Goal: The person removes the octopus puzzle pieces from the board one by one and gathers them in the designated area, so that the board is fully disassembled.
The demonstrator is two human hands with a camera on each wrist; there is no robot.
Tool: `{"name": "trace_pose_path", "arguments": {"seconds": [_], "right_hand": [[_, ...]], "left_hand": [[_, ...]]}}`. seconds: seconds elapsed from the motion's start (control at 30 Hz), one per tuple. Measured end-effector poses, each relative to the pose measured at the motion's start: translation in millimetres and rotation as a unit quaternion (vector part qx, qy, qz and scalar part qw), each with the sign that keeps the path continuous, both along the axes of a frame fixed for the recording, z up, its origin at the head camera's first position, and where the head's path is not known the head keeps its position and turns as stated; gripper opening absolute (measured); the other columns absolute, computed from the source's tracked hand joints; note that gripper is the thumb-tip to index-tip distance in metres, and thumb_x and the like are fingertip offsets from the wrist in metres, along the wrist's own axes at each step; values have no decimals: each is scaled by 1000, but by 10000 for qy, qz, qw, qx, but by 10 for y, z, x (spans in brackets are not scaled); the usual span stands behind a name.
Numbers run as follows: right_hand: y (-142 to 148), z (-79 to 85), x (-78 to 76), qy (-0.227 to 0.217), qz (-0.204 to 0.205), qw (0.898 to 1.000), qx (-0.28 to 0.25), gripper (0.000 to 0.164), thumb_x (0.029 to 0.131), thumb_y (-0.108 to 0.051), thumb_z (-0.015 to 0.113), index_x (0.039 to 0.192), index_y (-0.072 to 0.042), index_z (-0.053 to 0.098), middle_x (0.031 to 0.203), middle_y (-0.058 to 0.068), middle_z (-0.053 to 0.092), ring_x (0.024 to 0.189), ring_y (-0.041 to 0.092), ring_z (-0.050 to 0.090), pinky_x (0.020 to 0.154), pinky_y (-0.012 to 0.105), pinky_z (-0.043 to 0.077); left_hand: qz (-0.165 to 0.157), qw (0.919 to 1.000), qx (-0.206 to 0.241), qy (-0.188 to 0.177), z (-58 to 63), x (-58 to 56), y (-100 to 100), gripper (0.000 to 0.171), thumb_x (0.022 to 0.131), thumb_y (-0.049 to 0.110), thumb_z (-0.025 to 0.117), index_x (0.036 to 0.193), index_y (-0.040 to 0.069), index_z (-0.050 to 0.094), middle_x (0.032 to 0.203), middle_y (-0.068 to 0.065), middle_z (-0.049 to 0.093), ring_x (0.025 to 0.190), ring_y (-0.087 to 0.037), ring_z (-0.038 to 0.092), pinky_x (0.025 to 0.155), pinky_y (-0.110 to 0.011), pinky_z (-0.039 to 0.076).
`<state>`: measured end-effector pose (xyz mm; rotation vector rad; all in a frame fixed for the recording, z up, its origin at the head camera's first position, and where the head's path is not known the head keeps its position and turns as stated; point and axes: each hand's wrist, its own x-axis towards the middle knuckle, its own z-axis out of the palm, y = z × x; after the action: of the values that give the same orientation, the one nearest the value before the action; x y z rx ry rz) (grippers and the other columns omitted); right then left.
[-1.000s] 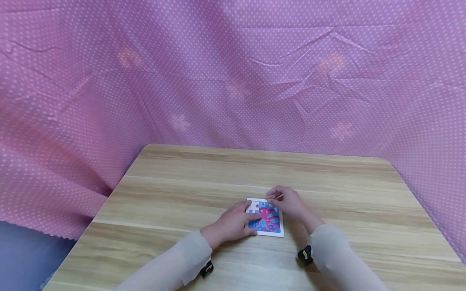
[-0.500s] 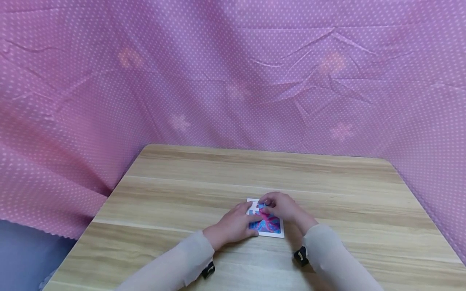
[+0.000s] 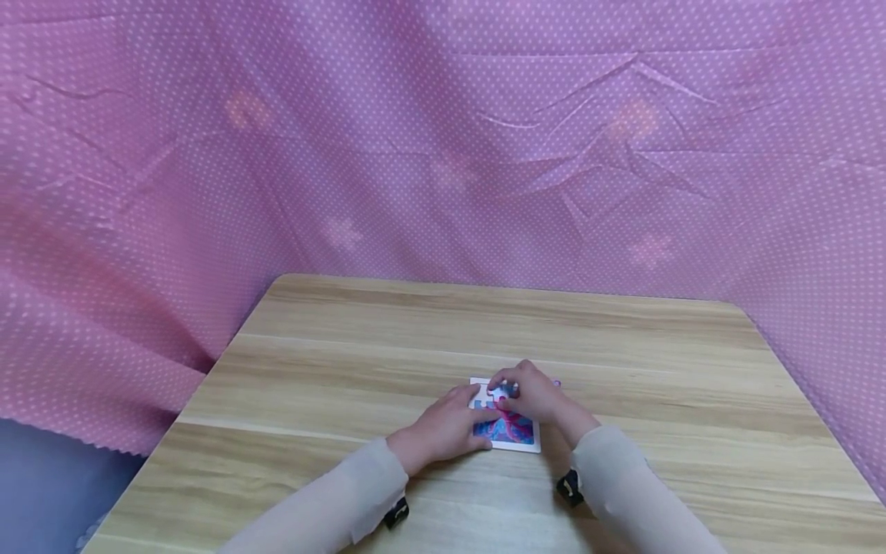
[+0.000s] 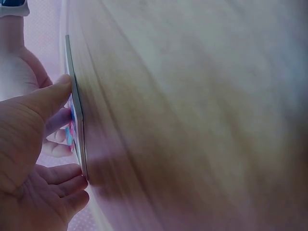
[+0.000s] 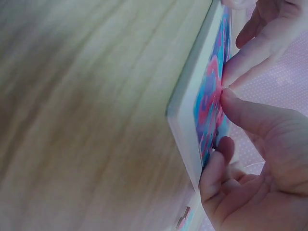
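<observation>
A small jigsaw puzzle in a white-rimmed board [image 3: 517, 445] lies on the table, with a pink octopus on blue. White backing shows at its upper left and below my right fingers. My left hand [image 3: 443, 425] holds the board's left side, thumb at the near edge and fingertips at the far one. One left finger reaches across the picture. Over the upper right part, my right hand [image 3: 538, 394] pinches a puzzle piece [image 5: 223, 127] between thumb and finger; the hand covers most of it. In the right wrist view, the right thumb meets a left fingertip.
Another puzzle piece [image 3: 557, 382] lies just beyond my right hand, partly hidden by it. The wooden table [image 3: 388, 331] reaches out around the board. Pink dotted cloth [image 3: 443, 154] hangs behind and at both sides.
My right hand has moved left and down from the board's top right corner onto the picture. White backing now shows under its fingers. My left hand has stayed nearly still.
</observation>
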<state>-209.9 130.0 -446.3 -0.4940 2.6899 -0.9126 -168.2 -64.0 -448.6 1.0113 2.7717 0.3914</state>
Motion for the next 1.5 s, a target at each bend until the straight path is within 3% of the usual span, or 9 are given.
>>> {"name": "trace_pose_path", "arguments": {"seconds": [0.33, 0.53, 0.8, 1.07, 1.3, 1.5], "right_hand": [[45, 16, -23, 76, -139, 9986, -499, 25, 89, 0, 63, 102, -21, 65, 94, -2, 62, 92, 19, 57, 88, 46, 46], [121, -1, -28, -122, -362, 9957, -840, 12, 90, -6, 64, 96, -16, 67, 86, -3, 61, 85, 13, 56, 84, 39, 47], [174, -63, -40, -140, -610, 9914, -1148, 12, 91, -7, 63, 96, -17, 69, 87, -4, 62, 86, 16, 55, 84, 38, 47], [369, -12, -58, -207, -967, 9815, -1639, 12, 94, -10, 60, 103, -12, 68, 93, 3, 62, 82, 22, 56, 68, 33, 52], [672, 12, -65, 218, -918, 9857, -1393, 12, 93, -11, 61, 103, -9, 68, 92, 3, 65, 83, 20, 57, 71, 32, 48], [941, 21, -56, 210, -957, 9878, -1212, 13, 92, -9, 62, 103, -4, 68, 91, 5, 66, 83, 20, 56, 72, 33, 46]], "left_hand": [[65, 9999, 27, -94, -6, -29, 8, 47, 88, 42, 67, 132, 27, 60, 145, -20, 37, 134, -35, 33, 105, -48, 35], [107, 9998, -27, -186, -15, -40, 7, 48, 87, 43, 67, 133, 28, 59, 146, -19, 35, 135, -34, 32, 106, -48, 33], [133, 9996, -73, -238, -12, -32, 8, 49, 88, 44, 66, 133, 28, 58, 147, -19, 35, 135, -34, 32, 107, -47, 32], [232, 9989, -34, -397, -8, -28, 8, 49, 88, 43, 66, 134, 28, 57, 149, -18, 32, 137, -33, 29, 108, -46, 30], [312, 9985, -67, -435, 4, -7, 13, 49, 88, 43, 66, 134, 29, 57, 150, -16, 32, 137, -32, 29, 109, -46, 29], [350, 9985, -72, -418, 22, 14, 21, 49, 87, 43, 66, 134, 29, 57, 150, -16, 32, 137, -31, 29, 109, -45, 29]]}}
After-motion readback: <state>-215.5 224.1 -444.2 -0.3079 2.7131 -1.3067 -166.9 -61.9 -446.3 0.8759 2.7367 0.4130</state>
